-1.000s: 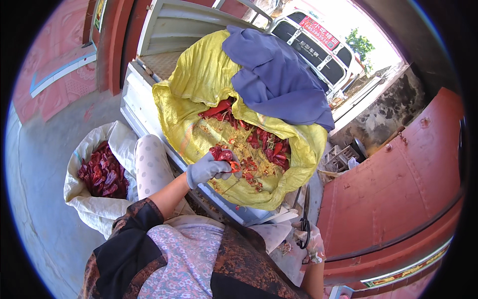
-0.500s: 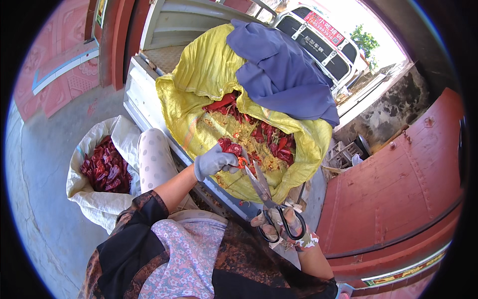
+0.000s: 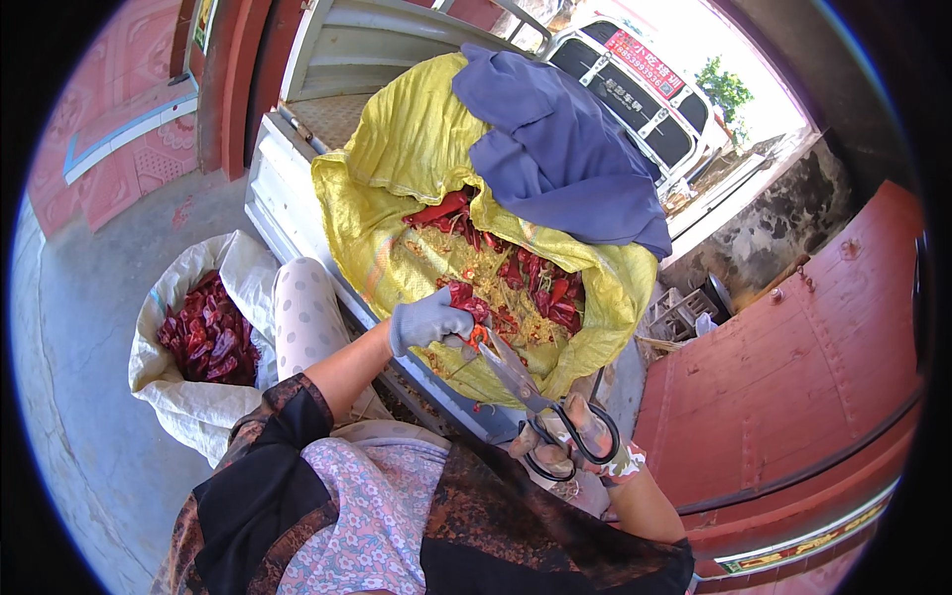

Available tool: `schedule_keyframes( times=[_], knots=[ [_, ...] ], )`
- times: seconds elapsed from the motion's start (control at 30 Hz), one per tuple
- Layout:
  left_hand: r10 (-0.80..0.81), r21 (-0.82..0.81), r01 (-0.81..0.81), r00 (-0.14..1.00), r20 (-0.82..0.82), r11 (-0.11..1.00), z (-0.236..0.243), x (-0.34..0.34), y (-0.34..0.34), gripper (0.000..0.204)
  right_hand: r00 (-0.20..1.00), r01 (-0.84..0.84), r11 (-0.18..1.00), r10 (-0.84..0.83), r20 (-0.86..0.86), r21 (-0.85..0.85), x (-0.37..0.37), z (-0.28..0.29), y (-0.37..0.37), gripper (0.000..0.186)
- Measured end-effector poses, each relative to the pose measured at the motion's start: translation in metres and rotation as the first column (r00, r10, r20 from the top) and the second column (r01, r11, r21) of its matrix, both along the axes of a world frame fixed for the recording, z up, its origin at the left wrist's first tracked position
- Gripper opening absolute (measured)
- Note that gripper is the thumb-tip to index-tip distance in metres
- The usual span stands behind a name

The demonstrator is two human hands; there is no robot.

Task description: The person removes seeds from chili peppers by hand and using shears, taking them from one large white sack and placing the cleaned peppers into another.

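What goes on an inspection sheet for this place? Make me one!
Surface: white metal truck bed, bearing a large yellow woven sack folded open.
Job's things: dried red peppers in that sack; silver scissors with black loop handles; dark red peppers in a white woven sack at the left.
Clutter: straw-coloured scraps in the yellow sack; purplish-blue cloth over its far side.
Hands: left hand in a grey glove grips red peppers; right hand in a pale patterned glove holds the scissors, tips at those peppers.
Cables: nothing clearly seen.
Surroundings: grey floor left, red metal panel right, white vehicle cab with dark windows ahead.
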State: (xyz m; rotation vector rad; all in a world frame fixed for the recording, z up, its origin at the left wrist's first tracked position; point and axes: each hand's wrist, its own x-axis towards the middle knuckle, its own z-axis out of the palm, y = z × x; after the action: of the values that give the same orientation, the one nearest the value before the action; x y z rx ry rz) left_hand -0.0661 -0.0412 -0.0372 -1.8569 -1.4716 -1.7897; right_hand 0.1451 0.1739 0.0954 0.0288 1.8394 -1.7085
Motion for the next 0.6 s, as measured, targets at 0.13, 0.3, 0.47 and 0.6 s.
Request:
schedule_keyframes(
  times=[0.13,0.3,0.47,0.6],
  knots=[
    [-0.02,0.019,0.017,0.978,0.208,1.0,-0.004,0.009,-0.001,0.019,0.994,-0.046,0.999,0.045,-0.101,-0.004,-0.004,-0.004,-0.005,0.082],
    [0.302,-0.078,-0.296,0.949,0.088,0.952,0.008,0.031,-0.001,0.024,0.979,-0.015,1.0,0.01,-0.205,-0.025,-0.006,-0.024,-0.003,0.076],
    [0.378,0.014,-0.38,0.923,0.068,0.925,-0.004,0.031,0.007,0.021,0.953,-0.061,0.998,0.059,-0.296,0.0,-0.016,-0.039,-0.002,0.075],
    [-0.083,0.072,0.058,0.91,0.406,0.996,0.012,0.039,0.005,0.019,0.945,-0.129,0.975,0.066,-0.32,-0.18,-0.024,-0.063,-0.006,0.077]
  ],
)
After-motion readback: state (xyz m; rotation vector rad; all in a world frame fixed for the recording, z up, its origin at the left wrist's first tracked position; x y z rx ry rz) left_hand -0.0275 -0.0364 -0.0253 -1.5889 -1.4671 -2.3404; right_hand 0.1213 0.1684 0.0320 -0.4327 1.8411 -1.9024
